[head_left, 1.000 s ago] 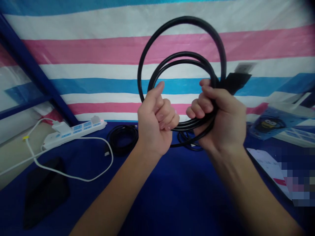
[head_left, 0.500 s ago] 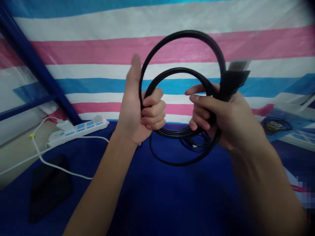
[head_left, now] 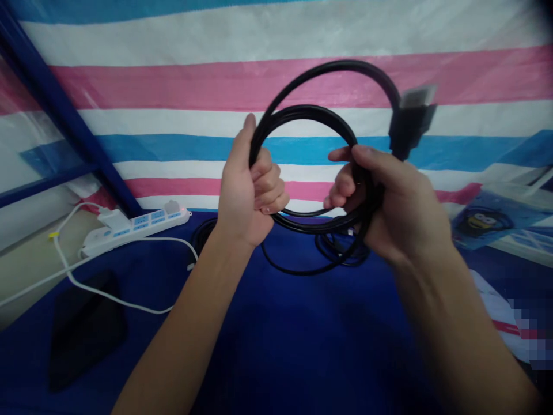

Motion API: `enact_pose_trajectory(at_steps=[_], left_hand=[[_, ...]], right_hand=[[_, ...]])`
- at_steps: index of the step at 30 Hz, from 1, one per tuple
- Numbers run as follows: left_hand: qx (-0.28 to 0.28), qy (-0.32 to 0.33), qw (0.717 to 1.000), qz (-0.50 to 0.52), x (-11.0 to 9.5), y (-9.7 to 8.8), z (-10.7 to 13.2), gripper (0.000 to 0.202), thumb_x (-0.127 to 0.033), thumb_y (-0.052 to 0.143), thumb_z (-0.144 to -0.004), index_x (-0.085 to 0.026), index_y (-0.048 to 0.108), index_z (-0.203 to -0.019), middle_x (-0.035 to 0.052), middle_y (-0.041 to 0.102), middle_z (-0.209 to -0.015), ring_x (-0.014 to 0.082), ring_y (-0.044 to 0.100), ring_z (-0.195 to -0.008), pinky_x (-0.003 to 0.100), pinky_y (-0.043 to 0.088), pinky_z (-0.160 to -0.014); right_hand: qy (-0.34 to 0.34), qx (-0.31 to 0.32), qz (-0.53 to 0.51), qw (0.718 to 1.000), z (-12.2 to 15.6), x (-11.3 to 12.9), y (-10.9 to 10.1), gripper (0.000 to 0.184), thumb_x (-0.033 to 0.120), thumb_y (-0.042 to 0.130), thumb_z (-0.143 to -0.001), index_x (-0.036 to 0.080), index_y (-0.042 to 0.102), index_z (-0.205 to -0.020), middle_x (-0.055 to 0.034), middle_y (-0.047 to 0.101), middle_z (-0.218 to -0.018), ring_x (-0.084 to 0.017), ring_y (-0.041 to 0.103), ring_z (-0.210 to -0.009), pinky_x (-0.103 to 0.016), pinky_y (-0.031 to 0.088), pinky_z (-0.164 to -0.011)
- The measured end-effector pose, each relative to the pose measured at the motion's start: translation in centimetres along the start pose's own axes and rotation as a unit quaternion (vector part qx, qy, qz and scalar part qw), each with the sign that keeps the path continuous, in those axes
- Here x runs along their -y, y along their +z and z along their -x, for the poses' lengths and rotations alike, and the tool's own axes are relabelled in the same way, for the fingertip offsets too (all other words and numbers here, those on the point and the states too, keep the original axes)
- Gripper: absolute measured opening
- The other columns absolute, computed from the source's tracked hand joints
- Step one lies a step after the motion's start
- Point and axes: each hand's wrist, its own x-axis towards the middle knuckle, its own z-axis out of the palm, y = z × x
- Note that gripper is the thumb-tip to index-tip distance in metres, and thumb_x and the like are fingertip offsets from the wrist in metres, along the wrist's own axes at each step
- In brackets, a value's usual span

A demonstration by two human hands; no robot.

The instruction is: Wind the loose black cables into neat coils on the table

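A black cable [head_left: 311, 112] is wound into several loops and held up in front of a striped sheet. My left hand [head_left: 248, 190] is closed round the loops on their left side, thumb pointing up. My right hand [head_left: 389, 202] grips the bundle on the right, fingers wrapped round it. The cable's black plug [head_left: 410, 124] with a metal tip sticks up above my right hand. One loose loop hangs down below both hands over the blue cloth.
A white power strip [head_left: 138, 225] with a white lead [head_left: 108, 294] lies at the left on the blue table cloth [head_left: 280, 346]. A dark flat object [head_left: 86, 328] lies near the left front. More black coiled cables [head_left: 341, 248] rest behind my hands. Packaging [head_left: 492, 222] lies at right.
My left hand opened, moved up the coil and closed round the loops again. The loops have drawn tighter together, and the plug end has risen above my right hand.
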Motion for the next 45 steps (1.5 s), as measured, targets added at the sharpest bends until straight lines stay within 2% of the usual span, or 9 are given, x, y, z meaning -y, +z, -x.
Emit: enact_pose_trajectory(at_steps=[5, 11, 20, 25, 30, 34, 40, 43, 45], left_hand=[[-0.018, 0.055, 0.998, 0.039, -0.6, -0.3, 0.3, 0.058, -0.056, 0.031, -0.086, -0.018, 0.004, -0.050, -0.0058, 0.001, -0.038, 0.0046, 0.008, -0.026, 0.021, 0.006, -0.030], [0.019, 0.048, 0.998, 0.024, -0.4, -0.2, 0.4, 0.055, -0.049, 0.030, -0.088, -0.018, 0.004, -0.050, -0.0057, 0.002, -0.037, 0.0044, 0.009, -0.025, 0.021, 0.007, -0.030], [0.043, -0.055, 0.997, -0.039, -1.1, -0.8, 0.1, 0.057, -0.051, 0.034, -0.086, -0.019, 0.007, -0.047, -0.0055, 0.000, -0.038, 0.0045, 0.009, -0.023, 0.019, 0.008, -0.028], [0.048, -0.063, 0.997, -0.004, -0.4, -0.9, -0.2, 0.057, -0.052, 0.035, -0.085, -0.019, 0.006, -0.049, -0.0062, 0.000, -0.039, 0.0040, 0.009, -0.024, 0.019, 0.008, -0.028], [0.035, -0.033, 0.999, 0.022, 0.3, -0.2, -0.1, 0.060, -0.059, 0.037, -0.083, -0.019, 0.006, -0.051, -0.0074, 0.001, -0.039, 0.0033, 0.008, -0.025, 0.020, 0.006, -0.028], [0.085, -0.053, 0.995, 0.004, -0.1, -0.4, 0.0, 0.058, -0.053, 0.040, -0.084, -0.019, 0.007, -0.050, -0.0068, 0.001, -0.040, 0.0033, 0.008, -0.025, 0.019, 0.008, -0.028], [0.075, -0.101, 0.986, -0.109, -1.3, -1.7, 0.1, 0.051, -0.035, 0.048, -0.083, -0.020, 0.011, -0.050, -0.0073, 0.004, -0.040, 0.0019, 0.008, -0.027, 0.016, 0.011, -0.028], [0.059, -0.096, 0.984, -0.135, -1.7, -2.3, 0.1, 0.049, -0.029, 0.052, -0.080, -0.020, 0.014, -0.052, -0.0081, 0.007, -0.041, 0.0008, 0.009, -0.028, 0.015, 0.011, -0.029], [0.045, -0.070, 0.988, -0.131, -2.0, -2.6, 0.0, 0.050, -0.030, 0.053, -0.080, -0.020, 0.013, -0.052, -0.0080, 0.006, -0.042, 0.0009, 0.008, -0.028, 0.016, 0.009, -0.028]], right_hand=[[0.010, 0.035, -0.074, 0.997, -0.1, -0.6, 0.4, 0.032, 0.044, 0.050, -0.084, 0.016, 0.059, -0.097, 0.0005, 0.059, -0.069, -0.007, 0.061, -0.063, -0.019, 0.052, -0.064], [0.001, 0.057, -0.080, 0.995, 0.0, -0.4, 0.4, 0.036, 0.049, 0.053, -0.081, 0.018, 0.056, -0.097, 0.0016, 0.057, -0.065, -0.008, 0.060, -0.057, -0.021, 0.050, -0.059], [-0.125, -0.037, 0.172, 0.976, -0.4, -0.4, -1.2, 0.040, 0.050, 0.049, -0.083, 0.013, 0.060, -0.096, -0.0086, 0.065, -0.085, -0.013, 0.063, -0.067, -0.024, 0.051, -0.058], [-0.052, 0.029, 0.027, 0.998, -0.1, 0.2, -0.4, 0.030, 0.036, 0.055, -0.080, 0.016, 0.053, -0.102, 0.0004, 0.058, -0.067, -0.010, 0.055, -0.047, -0.022, 0.041, -0.044], [-0.034, 0.030, -0.037, 0.998, 0.2, 0.4, 0.2, 0.027, 0.038, 0.055, -0.081, 0.018, 0.056, -0.100, 0.0078, 0.028, -0.050, 0.000, 0.025, -0.030, -0.019, 0.029, -0.035], [-0.045, 0.007, -0.017, 0.999, 0.0, 0.5, -0.3, 0.032, 0.044, 0.056, -0.080, 0.017, 0.057, -0.097, 0.0059, 0.037, -0.052, -0.002, 0.032, -0.033, -0.020, 0.033, -0.038], [-0.066, 0.037, 0.134, 0.988, 0.2, 1.0, -1.3, 0.028, 0.039, 0.063, -0.075, 0.016, 0.057, -0.090, 0.0003, 0.057, -0.065, -0.008, 0.054, -0.049, -0.022, 0.041, -0.047], [-0.080, 0.043, 0.339, 0.936, 0.4, 1.1, -1.7, 0.036, 0.049, 0.062, -0.075, 0.014, 0.059, -0.079, -0.0014, 0.057, -0.065, -0.005, 0.053, -0.054, -0.016, 0.037, -0.047], [-0.096, 0.039, 0.371, 0.923, 0.4, 0.9, -1.7, 0.045, 0.058, 0.060, -0.073, 0.014, 0.058, -0.079, -0.0008, 0.052, -0.065, -0.002, 0.047, -0.053, -0.014, 0.033, -0.045]])
